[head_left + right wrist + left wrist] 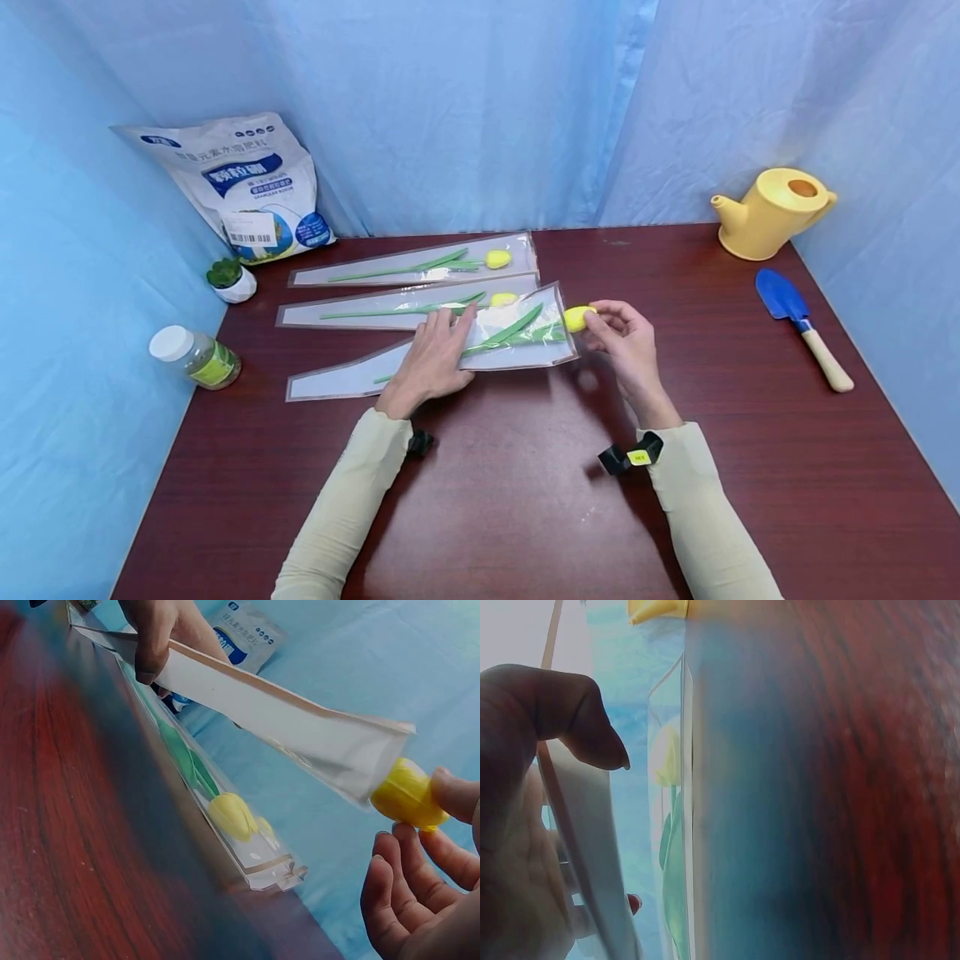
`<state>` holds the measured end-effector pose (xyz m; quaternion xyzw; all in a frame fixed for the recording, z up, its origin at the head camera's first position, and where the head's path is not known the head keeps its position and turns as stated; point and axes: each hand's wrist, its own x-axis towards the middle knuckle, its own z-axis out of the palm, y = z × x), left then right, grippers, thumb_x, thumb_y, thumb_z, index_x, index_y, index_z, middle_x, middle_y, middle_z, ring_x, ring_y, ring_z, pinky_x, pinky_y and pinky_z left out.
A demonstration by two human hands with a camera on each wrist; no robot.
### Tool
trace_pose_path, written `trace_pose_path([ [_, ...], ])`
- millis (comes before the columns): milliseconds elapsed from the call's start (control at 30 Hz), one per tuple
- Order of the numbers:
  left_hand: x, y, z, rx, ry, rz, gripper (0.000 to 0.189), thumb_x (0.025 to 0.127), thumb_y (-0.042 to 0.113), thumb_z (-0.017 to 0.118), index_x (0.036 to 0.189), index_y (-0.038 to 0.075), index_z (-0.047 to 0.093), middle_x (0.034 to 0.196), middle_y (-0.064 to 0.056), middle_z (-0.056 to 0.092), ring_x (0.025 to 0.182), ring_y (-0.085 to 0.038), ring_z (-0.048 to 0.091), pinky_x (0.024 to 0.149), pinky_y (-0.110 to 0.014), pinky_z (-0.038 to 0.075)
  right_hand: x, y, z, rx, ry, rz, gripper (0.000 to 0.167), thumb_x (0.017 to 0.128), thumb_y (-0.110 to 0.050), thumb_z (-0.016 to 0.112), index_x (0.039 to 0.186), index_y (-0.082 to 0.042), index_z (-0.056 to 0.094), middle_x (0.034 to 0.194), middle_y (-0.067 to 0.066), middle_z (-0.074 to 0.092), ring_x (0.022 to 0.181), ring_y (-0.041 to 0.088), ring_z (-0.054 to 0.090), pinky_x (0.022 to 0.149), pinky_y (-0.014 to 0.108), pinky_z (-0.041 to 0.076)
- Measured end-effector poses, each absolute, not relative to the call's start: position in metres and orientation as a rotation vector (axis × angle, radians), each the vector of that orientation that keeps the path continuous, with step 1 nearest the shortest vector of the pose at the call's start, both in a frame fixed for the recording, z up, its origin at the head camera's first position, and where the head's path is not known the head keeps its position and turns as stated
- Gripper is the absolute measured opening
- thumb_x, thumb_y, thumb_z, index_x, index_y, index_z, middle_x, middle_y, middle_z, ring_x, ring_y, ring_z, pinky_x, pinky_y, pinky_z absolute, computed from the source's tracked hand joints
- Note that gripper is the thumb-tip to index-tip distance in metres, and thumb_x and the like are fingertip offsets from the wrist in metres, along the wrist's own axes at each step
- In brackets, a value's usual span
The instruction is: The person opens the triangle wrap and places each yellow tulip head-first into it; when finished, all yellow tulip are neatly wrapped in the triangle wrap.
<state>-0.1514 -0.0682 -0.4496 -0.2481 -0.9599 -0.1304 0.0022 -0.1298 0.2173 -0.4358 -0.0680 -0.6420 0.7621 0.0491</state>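
My left hand (435, 357) grips the middle of the nearest clear-fronted, white-backed flower sleeve (330, 385), thumb on one side and fingers on the other. The right wrist view shows this sleeve (277, 724) raised off the table. Inside it runs the green stem of an artificial tulip, whose yellow head (578, 318) sticks out of the wide right end. Thumb and fingertips of my right hand (628, 342) pinch that head. Behind lie two more sleeves, a middle one (300, 315) and a back one (315, 277), each with a yellow tulip inside.
A white fertilizer bag (240, 192), a small potted succulent (232, 282) and a white-capped jar (197, 357) stand on the left. On the right are a yellow watering can (761, 221) and a blue trowel (802, 325). Blue curtains (450, 117) surround the dark wooden table (510, 508).
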Motion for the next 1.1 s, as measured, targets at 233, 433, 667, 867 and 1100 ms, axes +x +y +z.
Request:
trace_pose_path([
  [233, -0.152, -0.068, -0.449, -0.774, -3.001, -0.388, 0.095, 0.073, 0.021, 0.077, 0.154, 0.011, 0.029, 0.112, -0.015, 0.049, 0.096, -0.028, 0.044, 0.074, -0.034, 0.036, -0.130, 0.218, -0.439, -0.104, -1.995, 2.319, 0.026, 0.090, 0.001, 0.070, 0.114, -0.002, 0.064, 0.089, -0.009, 0.070, 0.074, 0.003, 0.067, 0.062, 0.019, 0.058],
  [433, -0.152, -0.070, -0.448, -0.768, -3.010, -0.388, 0.096, 0.074, 0.022, 0.078, 0.154, 0.011, 0.027, 0.114, -0.016, 0.049, 0.098, -0.029, 0.044, 0.074, -0.034, 0.035, -0.131, 0.214, -0.441, -0.159, -2.037, 2.264, 0.016, 0.091, -0.003, 0.070, 0.104, -0.007, 0.062, 0.084, -0.012, 0.071, 0.072, 0.003, 0.066, 0.061, 0.019, 0.057],
  [667, -0.152, -0.071, -0.446, -0.748, -3.010, -0.412, 0.094, 0.074, 0.021, 0.078, 0.154, 0.011, 0.029, 0.113, -0.016, 0.049, 0.097, -0.029, 0.045, 0.075, -0.035, 0.036, -0.130, 0.210, -0.443, -0.111, -2.174, 2.205, 0.036, 0.101, -0.019, 0.059, 0.123, 0.009, 0.059, 0.088, -0.017, 0.071, 0.083, 0.000, 0.068, 0.066, 0.017, 0.057],
  [867, -0.151, -0.071, -0.445, -0.750, -3.009, -0.414, 0.096, 0.074, 0.022, 0.079, 0.155, 0.010, 0.029, 0.113, -0.016, 0.048, 0.096, -0.028, 0.044, 0.075, -0.035, 0.035, -0.129, 0.206, -0.444, -0.084, -2.277, 2.161, 0.045, 0.103, -0.028, 0.054, 0.127, 0.010, 0.059, 0.094, -0.021, 0.068, 0.089, -0.002, 0.063, 0.071, 0.015, 0.054],
  [1100, -0.151, -0.072, -0.446, -0.744, -3.018, -0.411, 0.097, 0.074, 0.023, 0.080, 0.155, 0.011, 0.028, 0.113, -0.015, 0.049, 0.096, -0.028, 0.044, 0.075, -0.035, 0.035, -0.127, 0.202, -0.446, -0.038, -2.328, 2.159, 0.038, 0.105, -0.030, 0.051, 0.122, 0.000, 0.066, 0.104, -0.022, 0.068, 0.094, -0.001, 0.057, 0.077, 0.015, 0.049],
])
